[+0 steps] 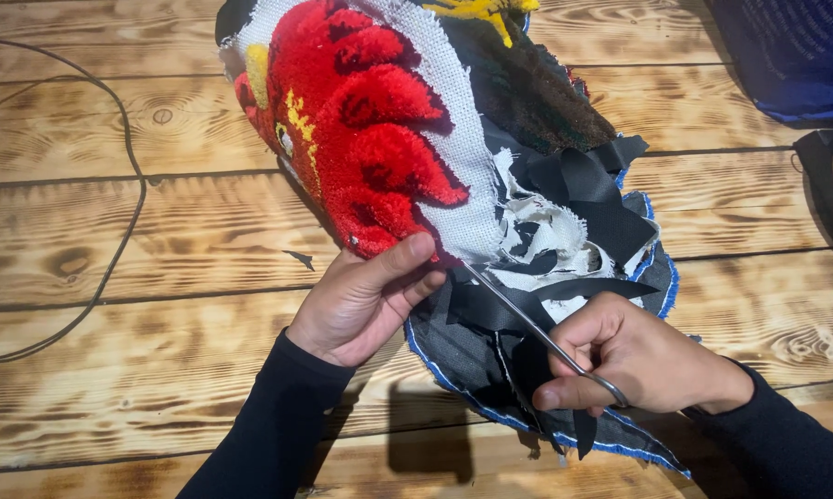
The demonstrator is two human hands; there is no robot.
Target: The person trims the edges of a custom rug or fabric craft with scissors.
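light: bright, warm, from above | shadows: dark under forearms, beside rug | focus: sharp, corners dim

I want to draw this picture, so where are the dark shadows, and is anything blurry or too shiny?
Head view: a dark shadow lies on the wooden table below the left hand; the red tufted rug shades the boards beside it. The scissors in the right hand look sharp, with only a faint shine. No strong glare; the blue thing at top right is dim.
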